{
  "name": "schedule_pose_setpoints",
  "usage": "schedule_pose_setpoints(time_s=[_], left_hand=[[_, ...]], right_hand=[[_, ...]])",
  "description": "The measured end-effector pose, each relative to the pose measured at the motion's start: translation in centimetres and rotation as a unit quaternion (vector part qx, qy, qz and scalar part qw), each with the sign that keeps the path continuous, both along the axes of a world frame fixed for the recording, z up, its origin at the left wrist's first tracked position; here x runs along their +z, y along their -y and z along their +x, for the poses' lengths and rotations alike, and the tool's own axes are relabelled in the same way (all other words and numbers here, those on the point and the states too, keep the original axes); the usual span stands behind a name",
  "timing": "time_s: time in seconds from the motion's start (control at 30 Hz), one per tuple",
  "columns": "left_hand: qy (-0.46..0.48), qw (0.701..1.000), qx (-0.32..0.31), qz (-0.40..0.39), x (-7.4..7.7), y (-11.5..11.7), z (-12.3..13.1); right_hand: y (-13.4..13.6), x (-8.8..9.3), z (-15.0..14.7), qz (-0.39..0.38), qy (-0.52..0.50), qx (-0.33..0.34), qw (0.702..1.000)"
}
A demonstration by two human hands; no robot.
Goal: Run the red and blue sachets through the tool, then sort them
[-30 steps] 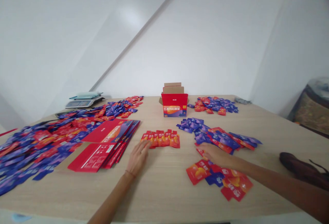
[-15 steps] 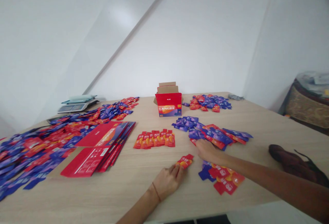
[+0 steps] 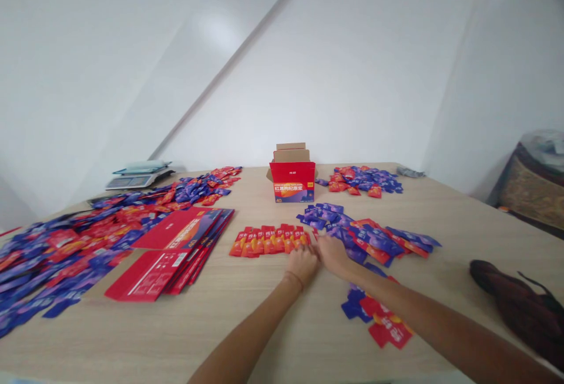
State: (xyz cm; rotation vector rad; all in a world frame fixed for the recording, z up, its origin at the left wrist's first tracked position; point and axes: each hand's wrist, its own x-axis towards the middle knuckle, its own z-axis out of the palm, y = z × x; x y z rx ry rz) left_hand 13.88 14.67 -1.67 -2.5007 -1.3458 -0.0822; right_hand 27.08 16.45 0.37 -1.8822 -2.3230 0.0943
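Note:
My left hand (image 3: pixel 303 263) is closed at the right end of a row of overlapping red sachets (image 3: pixel 268 241), its fingers on the end sachet. Right beside it, my right hand (image 3: pixel 331 253) is closed with its fingertips on a red sachet, of which only a sliver shows. Behind and to the right of that hand spreads a loose pile of purple and red sachets (image 3: pixel 374 237). Under my right forearm lie more red sachets (image 3: pixel 390 330) and purple ones (image 3: pixel 353 306), partly hidden by the arm.
An open red carton (image 3: pixel 291 183) stands at the back. Flattened cartons (image 3: pixel 154 269) are stacked left of the row, beside a large heap of sachets (image 3: pixel 66 249). A scale (image 3: pixel 136 179) sits far left, another sachet pile (image 3: pixel 365 179) back right, a dark shoe-like object (image 3: pixel 515 302) at right.
My left hand has carried a red sachet forward to the row's right end, and the row is longer. My right hand has moved left from the mixed pile to beside it.

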Motion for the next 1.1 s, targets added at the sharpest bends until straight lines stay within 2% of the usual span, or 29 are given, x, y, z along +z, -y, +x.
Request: schedule_pose_setpoints(time_s=[0.1, 0.17, 0.23, 0.33, 0.43, 0.5, 0.6, 0.8, 0.93, 1.1], left_hand=[[0.046, 0.998, 0.029, 0.01, -0.2, 0.7, -3.2], [0.072, 0.996, 0.054, 0.022, 0.1, 1.2, -7.2], [0.098, 0.989, 0.1, 0.036, 0.2, 1.6, -12.3], [0.168, 0.964, 0.204, 0.033, -0.3, 1.9, -19.6], [0.177, 0.958, 0.224, 0.01, -1.7, 2.0, -23.9], [0.18, 0.958, 0.222, -0.002, -2.6, 1.9, -24.9], [0.185, 0.957, 0.225, -0.007, -3.6, 1.5, -24.9], [0.196, 0.957, 0.214, 0.01, -4.0, 1.7, -24.8], [0.212, 0.966, 0.143, 0.036, -3.7, 2.4, -24.7], [0.196, 0.979, 0.062, 0.014, -3.3, 2.4, -24.4]], right_hand=[[-0.9, -0.2, -1.3, -0.015, -0.018, 0.032, 0.999], [-1.2, -0.5, -1.1, -0.025, -0.031, 0.064, 0.997], [-1.2, -1.1, -0.4, -0.042, -0.041, 0.108, 0.992], [-1.0, -2.4, 0.1, -0.077, -0.052, 0.161, 0.983], [-1.1, -3.2, -0.7, -0.065, -0.057, 0.168, 0.982], [-1.4, -3.4, -1.6, -0.039, -0.057, 0.166, 0.984], [-2.2, -3.8, -2.4, -0.019, -0.064, 0.162, 0.985], [-3.0, -5.7, -1.0, 0.028, -0.079, 0.19, 0.978], [-2.7, -5.8, -0.2, 0.059, -0.076, 0.205, 0.974], [-3.6, -4.0, 0.5, 0.08, -0.073, 0.2, 0.974]])
